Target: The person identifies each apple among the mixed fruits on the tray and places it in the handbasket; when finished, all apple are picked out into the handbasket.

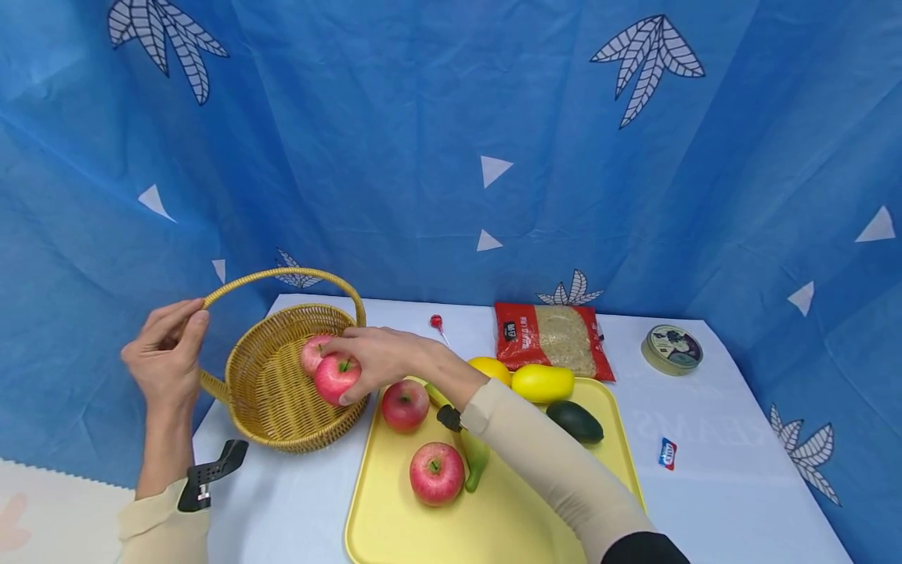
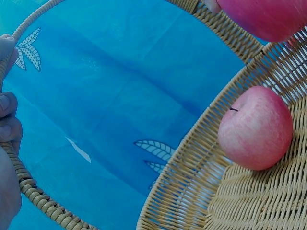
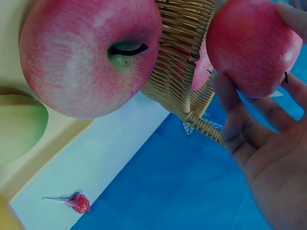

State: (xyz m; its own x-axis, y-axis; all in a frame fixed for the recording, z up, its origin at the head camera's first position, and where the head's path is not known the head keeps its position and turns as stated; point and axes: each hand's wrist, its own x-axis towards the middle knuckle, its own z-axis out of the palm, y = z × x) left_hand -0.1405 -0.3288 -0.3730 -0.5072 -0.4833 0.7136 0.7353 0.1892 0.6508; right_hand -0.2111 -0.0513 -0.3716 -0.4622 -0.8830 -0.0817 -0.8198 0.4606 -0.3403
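My left hand (image 1: 167, 348) grips the handle (image 1: 296, 273) of a wicker basket (image 1: 261, 392) and holds it tilted. In my right hand (image 1: 384, 356) is a red apple (image 1: 337, 379), held by the fingers and thumb over the basket's right side. Another apple (image 2: 256, 128) lies inside the basket against its wall. In the right wrist view, the held apple (image 3: 254, 45) sits between the thumb and fingers, above the rim. Two more apples, one near the basket (image 1: 405, 406) and one farther forward (image 1: 437, 474), rest on a yellow tray (image 1: 395, 540).
On the tray lie a green-tipped banana (image 1: 475, 458), a yellow mango-like fruit (image 1: 543, 383), another yellow fruit (image 1: 491, 368) and a dark green avocado-like fruit (image 1: 575, 421). Behind stand a red food bag (image 1: 557, 341) and a lollipop (image 1: 436, 322). A round tin (image 1: 672, 350) and small wrapped candy (image 1: 667, 453) are rightward.
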